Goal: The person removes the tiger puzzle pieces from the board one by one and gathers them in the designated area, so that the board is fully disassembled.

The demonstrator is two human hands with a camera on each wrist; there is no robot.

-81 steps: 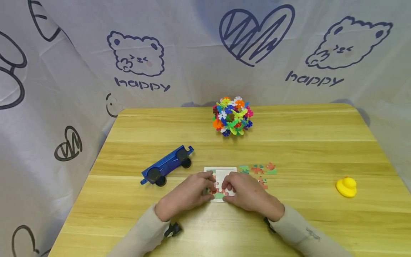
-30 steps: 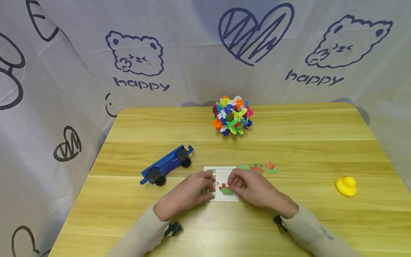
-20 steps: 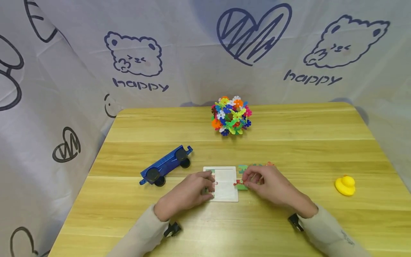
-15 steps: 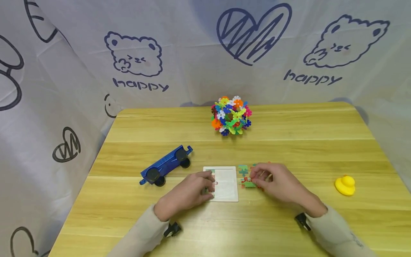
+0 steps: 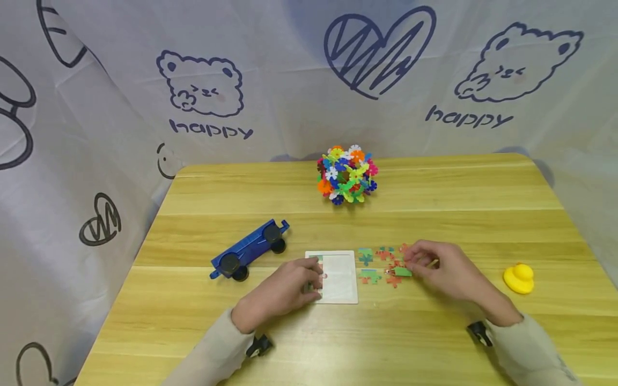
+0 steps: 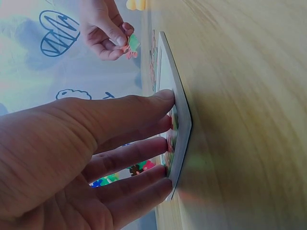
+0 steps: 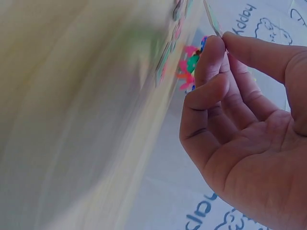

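Observation:
My left hand (image 5: pixel 285 287) rests at the left side of the white puzzle board (image 5: pixel 340 281). In the left wrist view its fairly straight fingers touch the puzzle pieces (image 6: pixel 171 143) along that side, while the thumb lies at the near edge. Beyond the board, my right hand (image 5: pixel 449 271) pinches a green and red puzzle piece (image 5: pixel 403 272) between thumb and fingertips. That piece overlaps the loose pieces in the head view; the right wrist view shows it edge-on as a thin puzzle piece (image 7: pixel 212 18), raised above the table. The middle and right of the board show bare white.
Several loose puzzle pieces (image 5: pixel 370 276) lie right of the board, one partly covered by the right hand. A blue toy wagon (image 5: pixel 251 247) lies on its side at left. A colourful flower-disc ball (image 5: pixel 346 174) stands at the back, a yellow rubber duck (image 5: pixel 520 279) at right.
My right hand has lifted the green and red puzzle piece off the board and carried it right, over the loose pieces. My left hand has stayed at the board.

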